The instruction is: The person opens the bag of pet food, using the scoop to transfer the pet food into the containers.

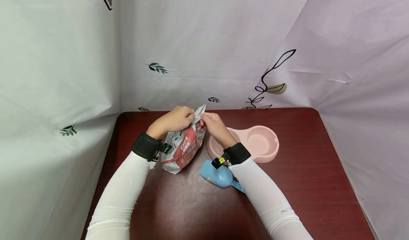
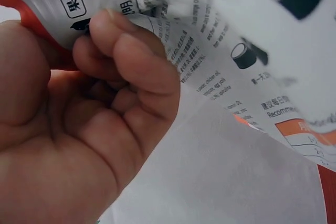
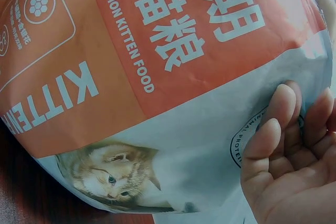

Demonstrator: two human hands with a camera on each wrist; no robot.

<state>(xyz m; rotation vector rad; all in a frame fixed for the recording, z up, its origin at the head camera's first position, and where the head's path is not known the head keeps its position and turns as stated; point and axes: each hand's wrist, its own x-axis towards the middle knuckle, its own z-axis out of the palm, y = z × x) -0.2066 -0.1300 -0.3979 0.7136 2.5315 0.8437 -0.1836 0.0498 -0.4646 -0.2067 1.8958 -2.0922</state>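
Pale cloth hung as walls behind the bag and to either side of it, printed with dark leaf sprigs and line-drawn stems. Dark red tabletop (image 1: 306, 186), wood-grained, rounded far corners, a whitish sheen on the part nearer the wearer than the bag.

Kitten food bag (image 1: 185, 153): over the table, tilted, base toward the wearer, mouth end up and away. Front carries red and orange panels, "KITTEN" lettering and a cat picture; the back, seen from the left wrist, has fine print and part of a table with an orange header.

Left hand (image 1: 173, 120): at the left side of the bag's top, fingers curled in, gripping the gathered end. Right hand (image 1: 217, 126): at the right side of the same end, thumb and fingers bent, pinching it. A narrow tip of the bag pokes up between both hands.

Pink double bowl (image 1: 260, 145): just right of the bag, two round wells, the nearer one partly covered by the right hand and wrist. Blue scoop (image 1: 220, 176): right of the bag's base, apart from it, handle end hidden under the right white sleeve (image 1: 265, 197). Black bands on both wrists.
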